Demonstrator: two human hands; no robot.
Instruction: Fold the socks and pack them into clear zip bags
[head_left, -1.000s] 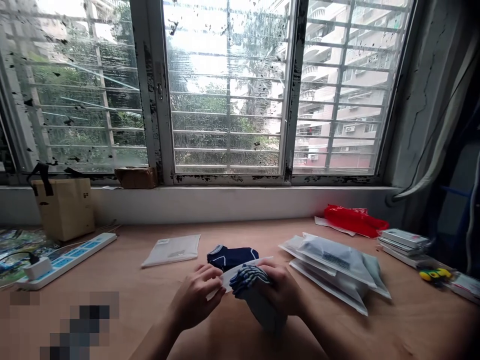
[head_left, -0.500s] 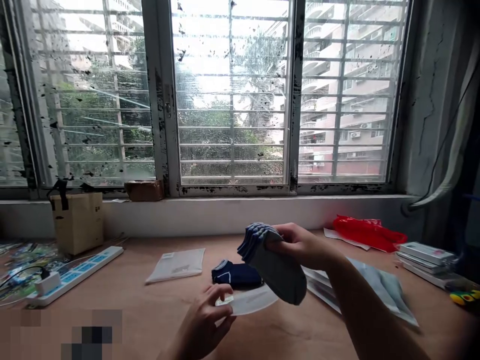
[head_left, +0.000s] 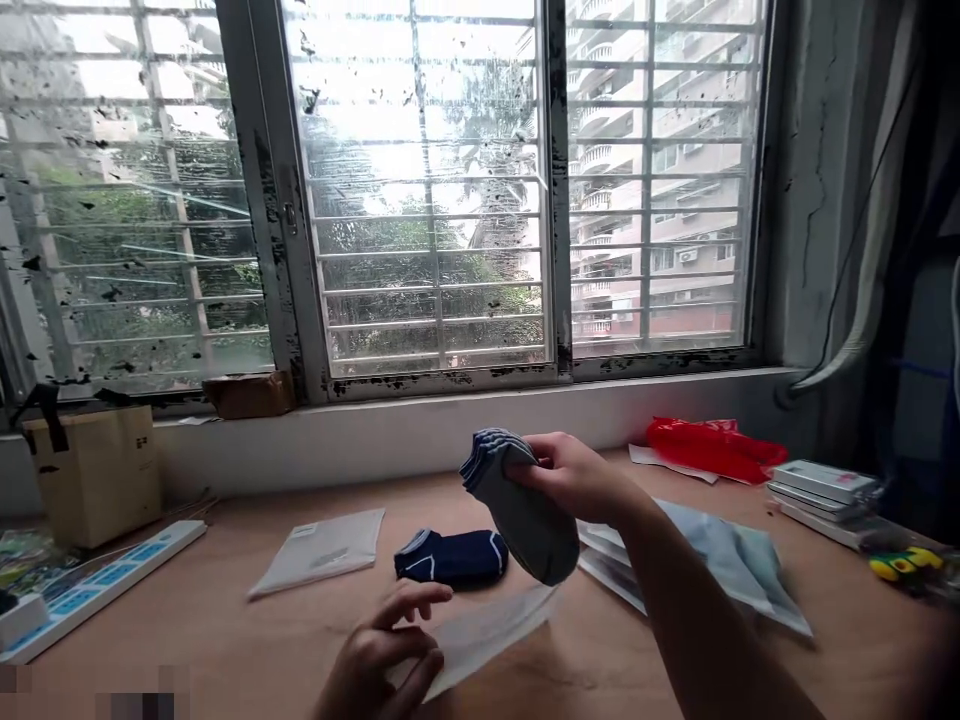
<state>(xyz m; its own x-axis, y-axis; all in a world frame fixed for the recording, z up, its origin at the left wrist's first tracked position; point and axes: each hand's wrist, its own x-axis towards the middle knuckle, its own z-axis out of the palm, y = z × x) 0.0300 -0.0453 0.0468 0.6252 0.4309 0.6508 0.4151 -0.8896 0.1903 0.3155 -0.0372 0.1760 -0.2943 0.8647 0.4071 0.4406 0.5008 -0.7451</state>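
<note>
My right hand (head_left: 581,478) is closed around a stack of grey ankle socks (head_left: 531,525) with blue cuffs, raised above the table with their toes pointing down and to the right. Low at the front, my left hand (head_left: 386,645) pinches a frosted plastic bag (head_left: 491,632) between thumb and fingers. The bag stretches out to the right, beneath the grey socks. Behind it a navy sock bundle (head_left: 454,558) with white lines lies flat on the table.
Another frosted bag (head_left: 319,552) lies to the left. Filled bags (head_left: 720,560) lie at the right, beyond my forearm. A power strip (head_left: 112,590) and a cardboard box (head_left: 94,475) stand at left. A red plastic bag (head_left: 712,447), white boxes (head_left: 825,483) and a yellow-handled tool (head_left: 904,565) are at right.
The view has turned to the right, so most things appear further left. More of the frosted bag and the navy bundle shows now. Both hands keep their hold.
</note>
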